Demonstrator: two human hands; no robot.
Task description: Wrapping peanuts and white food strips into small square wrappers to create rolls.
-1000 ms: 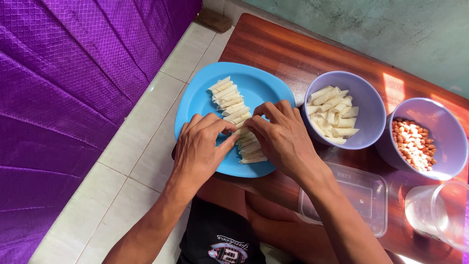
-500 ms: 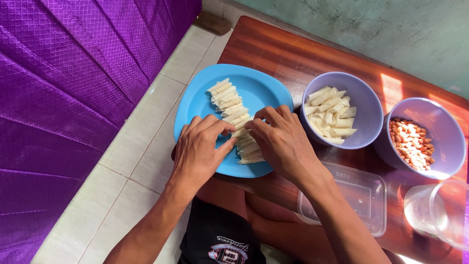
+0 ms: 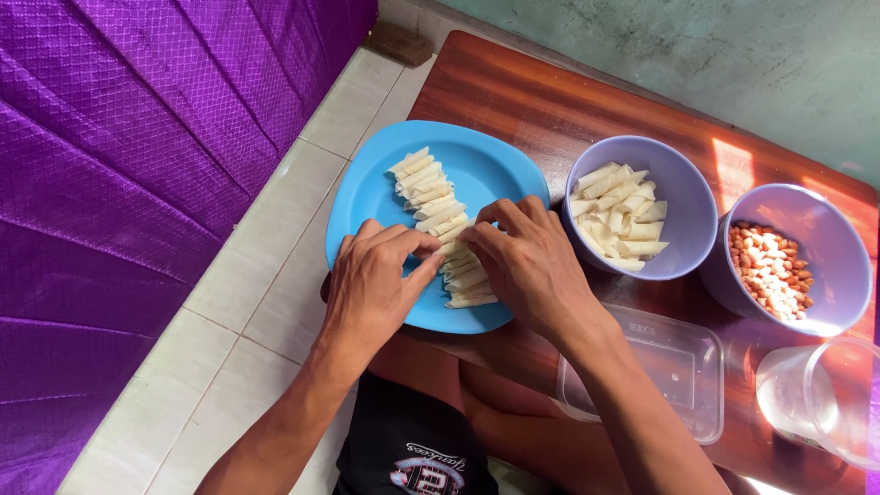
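A blue plate (image 3: 481, 165) lies at the left end of a low brown wooden table (image 3: 541, 101). On it runs a row of small pale rolled pastry sticks (image 3: 423, 183). My left hand (image 3: 376, 280) and my right hand (image 3: 527, 261) meet over the middle of the row. Their fingertips pinch one roll (image 3: 449, 247) between them. More rolls (image 3: 467, 284) show below my fingers. What lies under my palms is hidden.
A purple bowl (image 3: 683, 179) of pale cut wrappers stands right of the plate. A second purple bowl (image 3: 839, 243) holds peanuts. A clear plastic box (image 3: 683, 367) and a clear cup (image 3: 820, 399) sit near the table's front. Purple cloth (image 3: 119, 165) and white floor tiles (image 3: 266, 266) lie left.
Both hands stay over the row of rolls; the fingers have shifted slightly on the roll between them. Nothing else has moved.
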